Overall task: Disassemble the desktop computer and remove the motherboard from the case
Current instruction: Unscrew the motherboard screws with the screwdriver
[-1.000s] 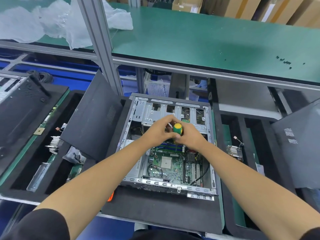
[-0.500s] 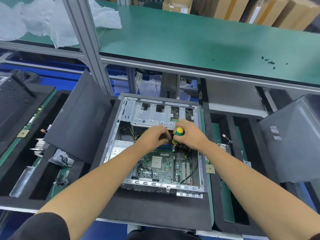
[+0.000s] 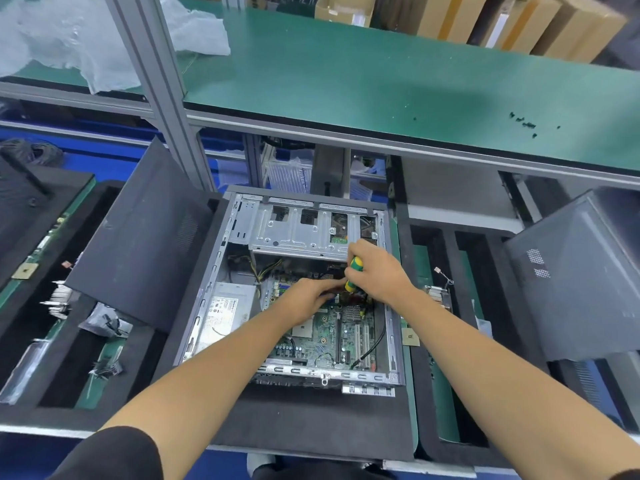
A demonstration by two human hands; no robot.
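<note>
An open grey computer case lies flat on black foam. The green motherboard sits inside it, with the silver power supply to its left and a drive cage behind. My right hand grips a screwdriver with a yellow and green handle, pointed down at the motherboard's far part. My left hand rests beside the screwdriver's lower end, fingers curled near the tip; what they touch is hidden.
The case's black side panel leans at the left. Another dark panel stands at the right. Foam trays hold small parts on both sides. Several loose screws lie on the green shelf above.
The view has shifted, so the case sits further right and lower. Both hands stay at the screwdriver; my left hand has dropped lower towards its tip.
</note>
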